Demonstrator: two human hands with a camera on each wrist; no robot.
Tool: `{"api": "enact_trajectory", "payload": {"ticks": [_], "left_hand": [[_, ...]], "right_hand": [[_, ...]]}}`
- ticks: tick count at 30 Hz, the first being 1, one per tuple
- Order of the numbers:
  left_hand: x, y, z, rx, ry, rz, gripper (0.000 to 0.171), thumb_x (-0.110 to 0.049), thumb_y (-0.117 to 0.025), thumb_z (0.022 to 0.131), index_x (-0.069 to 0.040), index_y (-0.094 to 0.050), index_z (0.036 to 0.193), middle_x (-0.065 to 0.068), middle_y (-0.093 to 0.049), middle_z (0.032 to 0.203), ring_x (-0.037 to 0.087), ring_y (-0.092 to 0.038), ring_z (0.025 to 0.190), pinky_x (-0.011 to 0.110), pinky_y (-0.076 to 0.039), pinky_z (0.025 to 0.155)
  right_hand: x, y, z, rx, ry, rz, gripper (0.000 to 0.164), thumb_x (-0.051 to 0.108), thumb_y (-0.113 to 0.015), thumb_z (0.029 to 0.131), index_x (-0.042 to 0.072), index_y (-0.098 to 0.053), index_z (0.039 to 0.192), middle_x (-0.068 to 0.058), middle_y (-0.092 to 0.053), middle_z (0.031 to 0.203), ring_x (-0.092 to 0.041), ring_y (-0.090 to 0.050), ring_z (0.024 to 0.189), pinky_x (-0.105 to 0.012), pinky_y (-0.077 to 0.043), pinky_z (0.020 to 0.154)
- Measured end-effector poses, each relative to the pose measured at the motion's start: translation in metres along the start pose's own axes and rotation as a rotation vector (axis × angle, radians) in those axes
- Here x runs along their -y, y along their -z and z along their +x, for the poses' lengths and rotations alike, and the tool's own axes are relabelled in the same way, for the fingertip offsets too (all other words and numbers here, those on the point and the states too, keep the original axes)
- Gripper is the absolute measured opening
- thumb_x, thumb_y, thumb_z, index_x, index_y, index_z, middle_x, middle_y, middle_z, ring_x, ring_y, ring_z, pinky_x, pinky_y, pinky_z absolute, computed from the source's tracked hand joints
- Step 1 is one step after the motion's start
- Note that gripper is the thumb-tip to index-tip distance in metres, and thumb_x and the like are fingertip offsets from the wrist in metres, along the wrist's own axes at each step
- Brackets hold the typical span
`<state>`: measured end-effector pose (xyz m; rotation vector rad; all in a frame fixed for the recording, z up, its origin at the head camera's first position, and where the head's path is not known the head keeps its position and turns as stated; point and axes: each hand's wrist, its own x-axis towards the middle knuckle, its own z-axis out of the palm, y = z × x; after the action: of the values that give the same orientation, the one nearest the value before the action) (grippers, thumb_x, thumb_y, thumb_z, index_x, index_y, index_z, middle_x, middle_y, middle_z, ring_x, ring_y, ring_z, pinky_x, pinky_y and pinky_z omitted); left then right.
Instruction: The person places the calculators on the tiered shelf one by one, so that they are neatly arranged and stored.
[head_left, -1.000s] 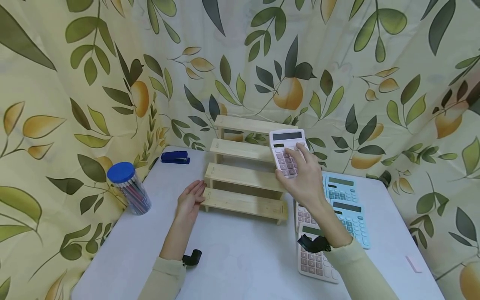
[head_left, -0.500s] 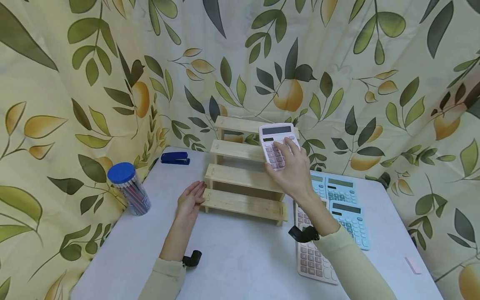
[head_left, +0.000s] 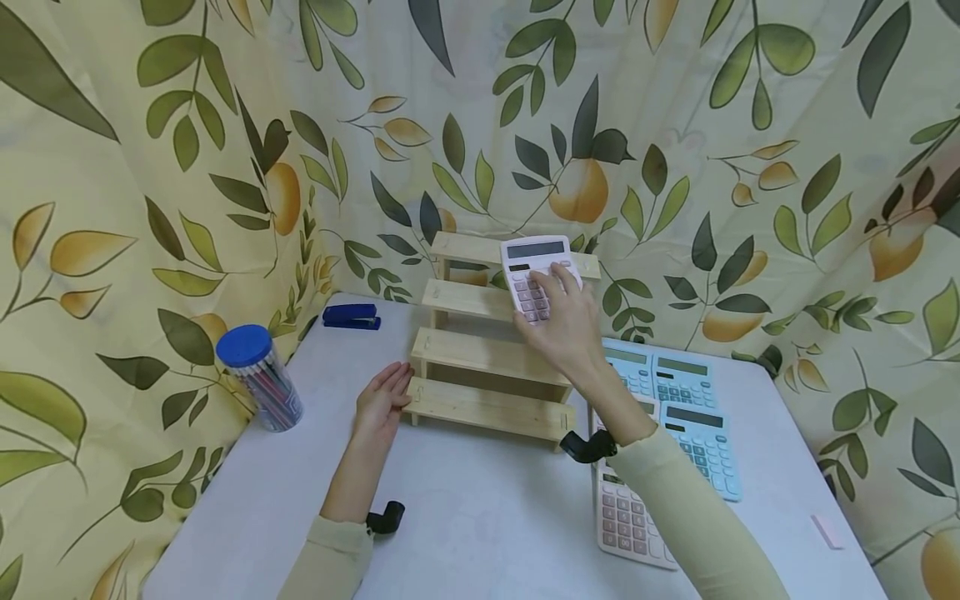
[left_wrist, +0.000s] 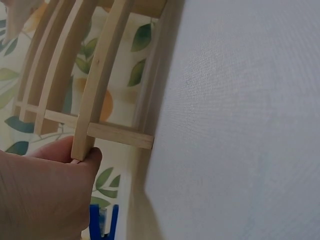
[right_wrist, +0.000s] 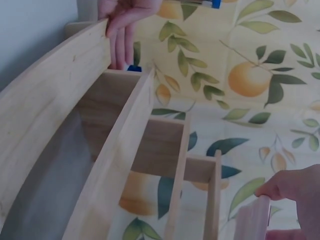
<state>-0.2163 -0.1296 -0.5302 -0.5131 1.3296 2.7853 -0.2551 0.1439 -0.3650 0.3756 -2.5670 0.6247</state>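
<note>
My right hand (head_left: 564, 329) grips a pale pink calculator (head_left: 537, 247) by its lower part, holding it up in front of the top tiers of a wooden stepped rack (head_left: 487, 406). In the right wrist view the calculator (right_wrist: 251, 220) shows edge-on, thumb against its side. At the rack's front left corner, my left hand (head_left: 380, 402) pinches the end of the lowest step between thumb and fingers. The left wrist view shows that hand (left_wrist: 55, 185) around the end of the wooden slat (left_wrist: 102, 70).
Right of the rack lie blue calculators (head_left: 701, 433) and pink calculators (head_left: 630, 521). A blue-lidded jar of pencils (head_left: 262, 379) and a blue stapler (head_left: 351, 316) stand to the left. A small pink slip (head_left: 827, 531) lies at the right. A patterned curtain (head_left: 465, 100) hangs behind.
My right hand has carried the pink calculator leftward and slightly up, from the rack's right end toward the middle of its top step. The left hand has stayed on the rack's corner.
</note>
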Motion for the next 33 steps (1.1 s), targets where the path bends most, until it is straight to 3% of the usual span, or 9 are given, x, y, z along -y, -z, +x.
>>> {"api": "enact_trajectory", "payload": {"ticks": [6,13,19,23,28,33], "left_hand": [[0.000,0.001,0.000,0.000,0.002,-0.011,0.080,0.033,-0.037,0.083,0.007,-0.033,0.158,0.025,-0.039,0.161,0.033,-0.038,0.151,0.036,-0.036,0.121],[0.000,0.002,-0.001,0.002,0.002,0.005,0.079,0.033,-0.037,0.083,0.007,-0.032,0.158,0.024,-0.039,0.161,0.033,-0.038,0.151,0.036,-0.035,0.122],[0.001,0.000,0.001,0.001,-0.001,-0.016,0.079,0.033,-0.037,0.083,0.007,-0.033,0.158,0.024,-0.040,0.161,0.033,-0.038,0.151,0.036,-0.035,0.121],[0.001,-0.001,0.002,-0.001,-0.002,-0.019,0.079,0.033,-0.037,0.083,0.006,-0.033,0.158,0.024,-0.040,0.161,0.033,-0.039,0.151,0.036,-0.036,0.121],[0.001,-0.001,0.001,-0.004,-0.001,-0.015,0.079,0.033,-0.037,0.083,0.007,-0.033,0.158,0.024,-0.040,0.161,0.032,-0.039,0.151,0.036,-0.036,0.120],[0.001,0.001,0.001,-0.006,-0.004,-0.014,0.080,0.033,-0.038,0.082,0.007,-0.033,0.158,0.024,-0.040,0.161,0.033,-0.039,0.150,0.036,-0.037,0.120]], "right_hand": [[0.001,-0.009,0.007,-0.004,-0.004,0.012,0.065,0.035,-0.080,0.082,0.009,-0.064,0.139,-0.023,-0.046,0.156,-0.059,-0.042,0.132,-0.070,-0.036,0.105],[0.004,-0.018,0.018,0.019,-0.022,0.010,0.064,0.035,-0.078,0.085,0.010,-0.062,0.141,-0.022,-0.044,0.158,-0.065,-0.035,0.138,-0.075,-0.025,0.114],[0.008,-0.022,0.029,0.031,-0.031,0.000,0.064,0.036,-0.077,0.085,0.011,-0.062,0.142,-0.020,-0.043,0.159,-0.057,-0.042,0.130,-0.069,-0.031,0.108],[0.010,-0.027,0.035,0.043,-0.036,-0.014,0.064,0.037,-0.077,0.086,0.011,-0.062,0.141,-0.020,-0.043,0.159,-0.059,-0.041,0.131,-0.067,-0.034,0.105],[0.012,-0.034,0.042,0.051,-0.028,-0.016,0.063,0.037,-0.078,0.086,0.010,-0.062,0.140,-0.021,-0.044,0.158,-0.064,-0.038,0.134,-0.069,-0.031,0.108],[0.017,-0.040,0.050,0.062,-0.023,0.006,0.064,0.039,-0.075,0.086,0.010,-0.061,0.141,-0.020,-0.044,0.158,-0.060,-0.040,0.137,-0.068,-0.032,0.110]]}}
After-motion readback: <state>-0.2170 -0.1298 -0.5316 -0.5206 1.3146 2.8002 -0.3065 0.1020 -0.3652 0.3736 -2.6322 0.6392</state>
